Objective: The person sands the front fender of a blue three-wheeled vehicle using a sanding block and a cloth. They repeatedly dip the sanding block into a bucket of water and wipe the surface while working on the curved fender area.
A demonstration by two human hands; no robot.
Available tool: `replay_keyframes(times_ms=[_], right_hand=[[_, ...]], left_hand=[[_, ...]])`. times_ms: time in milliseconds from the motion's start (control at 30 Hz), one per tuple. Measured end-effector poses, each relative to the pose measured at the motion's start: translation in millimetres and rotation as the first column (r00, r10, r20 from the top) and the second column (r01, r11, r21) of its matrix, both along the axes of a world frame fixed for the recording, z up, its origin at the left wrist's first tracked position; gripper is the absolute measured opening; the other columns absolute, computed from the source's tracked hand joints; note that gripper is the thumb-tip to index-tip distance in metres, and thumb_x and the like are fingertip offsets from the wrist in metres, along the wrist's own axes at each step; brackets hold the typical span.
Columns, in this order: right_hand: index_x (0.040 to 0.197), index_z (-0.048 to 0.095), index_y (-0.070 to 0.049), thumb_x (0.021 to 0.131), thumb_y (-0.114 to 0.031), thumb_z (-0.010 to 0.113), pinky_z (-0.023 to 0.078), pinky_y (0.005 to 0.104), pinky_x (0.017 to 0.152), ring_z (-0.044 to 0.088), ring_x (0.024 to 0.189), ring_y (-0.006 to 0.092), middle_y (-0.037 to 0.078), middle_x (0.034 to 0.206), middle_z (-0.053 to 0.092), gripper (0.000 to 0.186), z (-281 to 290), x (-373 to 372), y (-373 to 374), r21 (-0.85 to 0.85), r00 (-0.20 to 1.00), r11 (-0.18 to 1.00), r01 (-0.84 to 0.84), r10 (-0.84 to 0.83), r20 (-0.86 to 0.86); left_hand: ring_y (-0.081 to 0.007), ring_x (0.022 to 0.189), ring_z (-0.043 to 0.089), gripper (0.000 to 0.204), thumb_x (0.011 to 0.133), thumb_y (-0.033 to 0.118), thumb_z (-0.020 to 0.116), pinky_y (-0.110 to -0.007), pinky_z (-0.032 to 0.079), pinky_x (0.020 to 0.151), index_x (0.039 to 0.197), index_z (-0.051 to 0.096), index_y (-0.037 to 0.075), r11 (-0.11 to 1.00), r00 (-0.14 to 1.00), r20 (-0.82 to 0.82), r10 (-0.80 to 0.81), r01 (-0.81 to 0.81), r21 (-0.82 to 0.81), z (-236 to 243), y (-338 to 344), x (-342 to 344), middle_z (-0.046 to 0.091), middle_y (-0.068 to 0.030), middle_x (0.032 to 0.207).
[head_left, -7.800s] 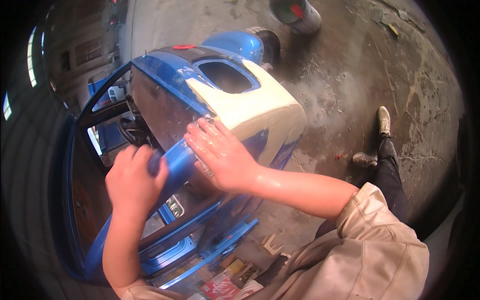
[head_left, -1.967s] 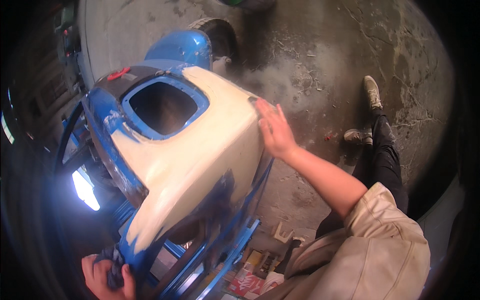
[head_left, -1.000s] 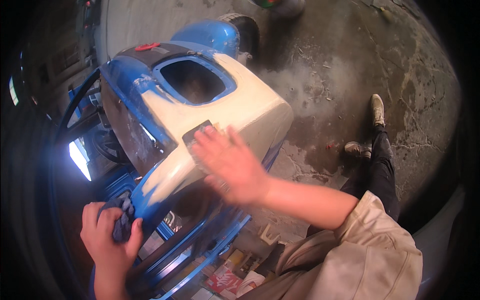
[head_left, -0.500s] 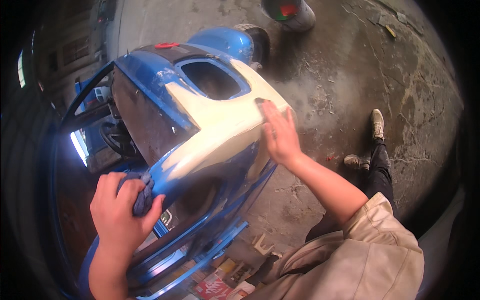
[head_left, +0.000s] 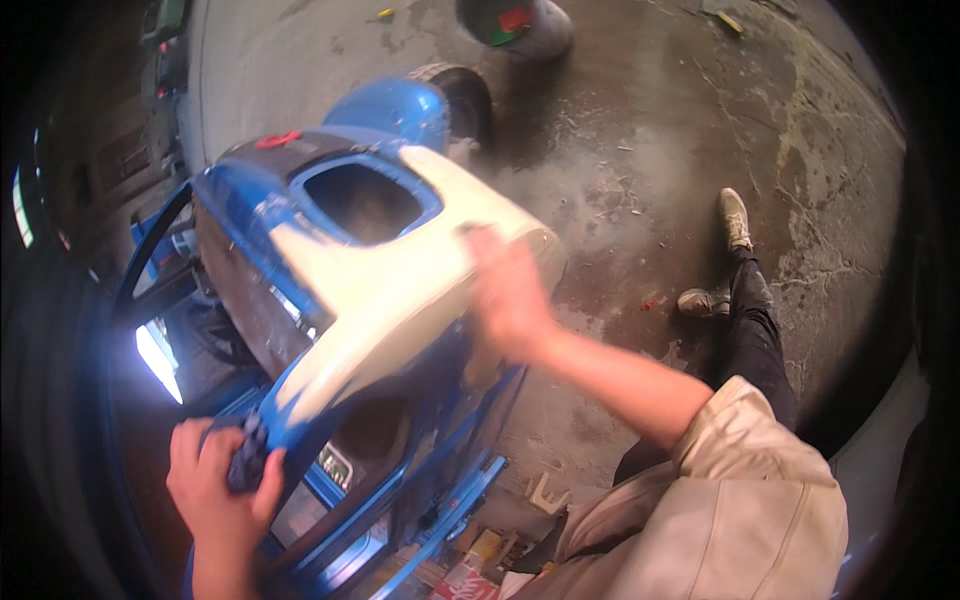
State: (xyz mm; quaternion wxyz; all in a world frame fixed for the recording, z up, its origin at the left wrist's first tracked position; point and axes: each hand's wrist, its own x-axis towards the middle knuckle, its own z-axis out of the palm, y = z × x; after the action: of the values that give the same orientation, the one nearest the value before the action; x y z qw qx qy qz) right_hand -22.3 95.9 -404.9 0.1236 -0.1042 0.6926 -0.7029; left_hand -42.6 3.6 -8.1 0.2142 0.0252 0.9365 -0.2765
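Note:
A blue vehicle cab body (head_left: 245,192) fills the centre, with a cream-coated corner panel (head_left: 380,280) around an oval opening (head_left: 360,200). My right hand (head_left: 510,290) is blurred on the cream panel, laid over a small dark pad that shows at its fingertips. At lower left my left hand (head_left: 215,480) grips a bunched dark blue cloth (head_left: 246,452) against the blue edge of the body. A red object (head_left: 280,139) rests on the dark upper part of the body.
A blue fender (head_left: 385,110) and tyre (head_left: 470,105) stand behind the cab. A bucket (head_left: 540,30) sits on the cracked concrete floor (head_left: 640,140). My legs (head_left: 750,300) are at right. A cream plastic stool (head_left: 548,492) and some boxes (head_left: 460,580) lie below.
My right hand has swept back and forth over the cream panel and is now left of where it was half a second ago. My left hand and cloth appear lower as the view shifts.

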Motion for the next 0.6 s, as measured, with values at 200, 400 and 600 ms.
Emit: replay_keyframes(times_ms=[200, 400, 600], right_hand=[[0.161, 0.046, -0.009, 0.111, -0.033, 0.043, 0.014, 0.0602, 0.130, 0.039, 0.156, 0.0357, 0.018, 0.165, 0.046, 0.055, -59.0, 16.6, -11.4, -0.075, 0.984, 0.994, 0.077, -0.088, -0.157], [0.165, 0.035, -0.003, 0.109, -0.025, 0.042, 0.013, 0.0604, 0.130, 0.027, 0.161, 0.0360, 0.021, 0.172, 0.033, 0.060, -52.9, 35.2, -22.7, -0.047, 0.999, 0.999, -0.012, 0.011, -0.038], [0.160, 0.047, -0.005, 0.109, -0.023, 0.047, 0.015, 0.0590, 0.130, 0.038, 0.157, 0.0378, 0.018, 0.165, 0.047, 0.054, -88.3, 33.7, -25.5, -0.035, 0.995, 0.996, 0.079, -0.081, -0.054]], left_hand=[[-0.0385, 0.091, 0.064, 0.037, 0.072, 0.023, 0.087, -0.044, 0.053, 0.079, 0.093, 0.063, 0.006, 1.000, 1.000, 0.007, -0.020, 0.020, -0.004, 0.7, -3.4, 1.1, 0.062, -0.0188, 0.100], [-0.0387, 0.093, 0.063, 0.037, 0.073, 0.023, 0.087, -0.045, 0.053, 0.080, 0.094, 0.062, 0.005, 0.999, 1.000, 0.013, 0.008, -0.008, -0.046, 4.1, -5.0, 4.4, 0.061, -0.0199, 0.101], [-0.0408, 0.097, 0.062, 0.035, 0.077, 0.020, 0.085, -0.045, 0.052, 0.085, 0.097, 0.062, 0.004, 0.999, 0.999, 0.030, 0.032, -0.032, -0.004, 4.8, -3.5, 2.1, 0.060, -0.0210, 0.104]])
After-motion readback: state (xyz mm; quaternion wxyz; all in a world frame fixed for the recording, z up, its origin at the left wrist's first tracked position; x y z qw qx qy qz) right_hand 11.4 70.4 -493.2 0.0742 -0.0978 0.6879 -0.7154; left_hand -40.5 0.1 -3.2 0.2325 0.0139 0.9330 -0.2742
